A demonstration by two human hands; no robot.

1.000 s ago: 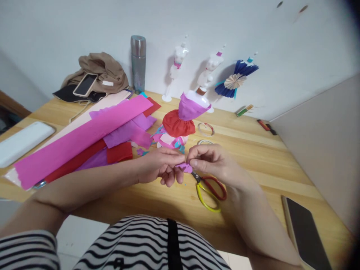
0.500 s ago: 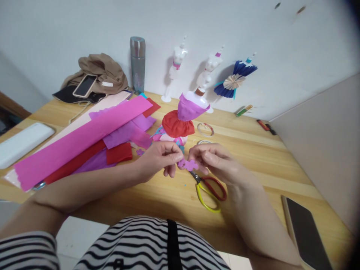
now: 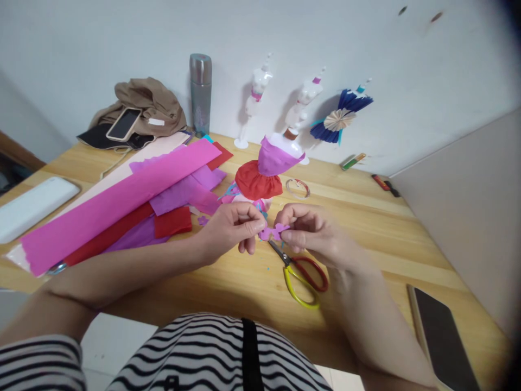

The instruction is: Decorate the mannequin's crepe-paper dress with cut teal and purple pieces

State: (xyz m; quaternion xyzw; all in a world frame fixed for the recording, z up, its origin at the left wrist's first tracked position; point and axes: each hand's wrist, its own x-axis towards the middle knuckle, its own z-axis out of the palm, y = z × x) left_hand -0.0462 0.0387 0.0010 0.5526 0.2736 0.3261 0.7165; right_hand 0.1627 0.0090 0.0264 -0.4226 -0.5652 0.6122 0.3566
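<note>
Purple paper flowers (image 3: 272, 233), small flat cut-outs that seem joined side by side, stretch between my two hands above the table. My left hand (image 3: 238, 228) pinches their left end between thumb and fingertips. At their right end, my right hand (image 3: 305, 231) is closed with thumb and forefinger on the edge. Just below lie scissors (image 3: 299, 271) with one red and one yellow handle loop, blades pointing up towards the flowers. Behind my hands stands a small dress form in a purple bodice (image 3: 280, 157) and a gathered red skirt (image 3: 258, 180).
Pink, purple and red crepe paper (image 3: 122, 201) is piled at the left, beside a white case (image 3: 38, 206). A steel flask (image 3: 201, 95), two white mannequins and a blue paper dress (image 3: 342, 117) line the wall. A tape ring (image 3: 298, 188) lies behind my right hand; a dark phone-like slab (image 3: 443, 336) lies right.
My right hand has closed its thumb and forefinger on the right end of the purple flowers, which hung free there before. The left hand keeps its pinch, nearly still.
</note>
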